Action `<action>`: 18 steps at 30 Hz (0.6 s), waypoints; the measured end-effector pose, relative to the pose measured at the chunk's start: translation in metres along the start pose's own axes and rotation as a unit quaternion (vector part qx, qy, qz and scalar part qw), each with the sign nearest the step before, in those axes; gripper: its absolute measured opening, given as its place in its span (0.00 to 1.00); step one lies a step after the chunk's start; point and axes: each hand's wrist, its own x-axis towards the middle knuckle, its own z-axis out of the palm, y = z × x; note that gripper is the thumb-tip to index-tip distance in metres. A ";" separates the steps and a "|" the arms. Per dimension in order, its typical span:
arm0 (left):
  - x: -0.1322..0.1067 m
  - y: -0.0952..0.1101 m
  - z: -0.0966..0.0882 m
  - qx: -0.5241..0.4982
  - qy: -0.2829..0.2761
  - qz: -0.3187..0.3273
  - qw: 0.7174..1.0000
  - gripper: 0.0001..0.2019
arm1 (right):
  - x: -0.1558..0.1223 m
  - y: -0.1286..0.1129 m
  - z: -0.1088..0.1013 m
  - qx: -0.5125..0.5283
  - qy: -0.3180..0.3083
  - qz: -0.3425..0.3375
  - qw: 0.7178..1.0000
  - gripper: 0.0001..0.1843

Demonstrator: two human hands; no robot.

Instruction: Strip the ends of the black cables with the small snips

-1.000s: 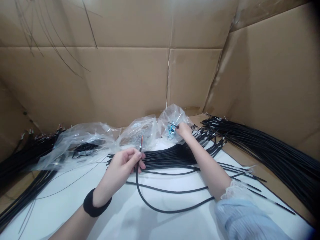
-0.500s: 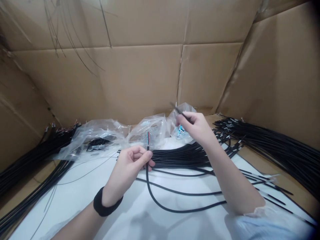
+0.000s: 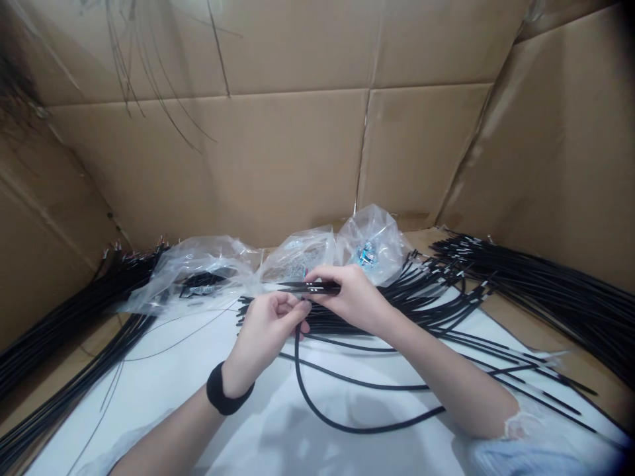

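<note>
Pinched between the thumb and fingers of my left hand (image 3: 272,320) is a black cable (image 3: 322,422), close to its end. From there the cable loops down and off to the right, under my right forearm. My right hand (image 3: 354,291) is closed around a pair of black tweezers (image 3: 322,287), their pointed tips facing left just above my left fingertips. Both hands are nearly touching at the cable's end. The coloured wires at that end are mostly hidden behind the tweezers and my right fingers.
A bundle of black cables (image 3: 342,322) lies behind my hands on the white surface (image 3: 198,390). Clear plastic bags (image 3: 384,241) with small parts stand at the back. More black cables (image 3: 546,291) are piled right, others (image 3: 84,311) left. Cardboard walls (image 3: 278,158) surround the space.
My right hand has come down and left with the tweezers, from above the bags to the cable end. My left hand keeps its hold on the cable. The view has shifted slightly.
</note>
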 end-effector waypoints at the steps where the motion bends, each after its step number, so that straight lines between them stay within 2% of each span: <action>1: 0.001 -0.001 0.000 0.011 0.001 -0.002 1.000 0.16 | 0.000 -0.001 0.000 -0.015 -0.004 0.007 1.000 0.05; 5: 0.005 -0.008 0.001 0.038 0.006 0.002 0.999 0.16 | -0.001 0.000 0.001 -0.076 -0.039 0.026 0.996 0.08; 8: 0.009 -0.011 0.001 0.033 0.002 0.003 0.999 0.16 | 0.000 0.003 0.005 -0.082 -0.048 0.043 0.995 0.09; 12: 0.012 -0.013 0.003 0.014 0.012 -0.001 1.000 0.17 | 0.003 0.008 0.016 -0.085 -0.041 0.064 0.993 0.09; 16: 0.015 -0.017 0.005 -0.047 0.038 0.005 0.998 0.16 | 0.003 0.016 0.026 -0.047 -0.011 0.047 0.998 0.08; 18: 0.017 -0.018 0.005 -0.104 0.016 0.008 0.994 0.15 | 0.004 0.021 0.028 -0.026 0.012 0.043 0.999 0.07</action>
